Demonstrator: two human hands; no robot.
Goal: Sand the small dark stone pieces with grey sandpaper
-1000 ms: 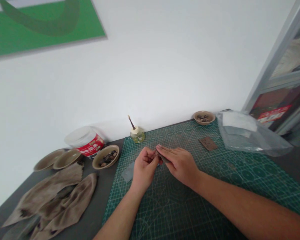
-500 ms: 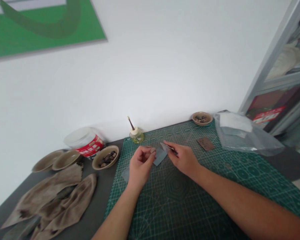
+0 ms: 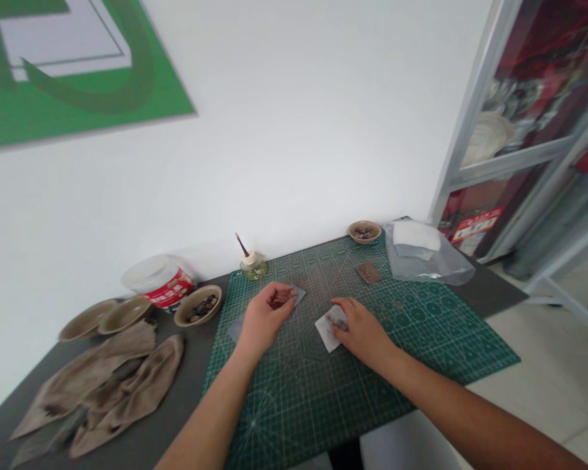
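Setting down smudged paper seems the step, wanting a light touch: right hand with fingers parted, left hand pinching a small piece.

Toward seven o'clock, the left forearm is bare and smooth in outline, slim at the left wrist and wider at the frame's lower edge; the left hand is bare too. Toward four o'clock, the right forearm tapers to the right wrist and right hand, all bare.
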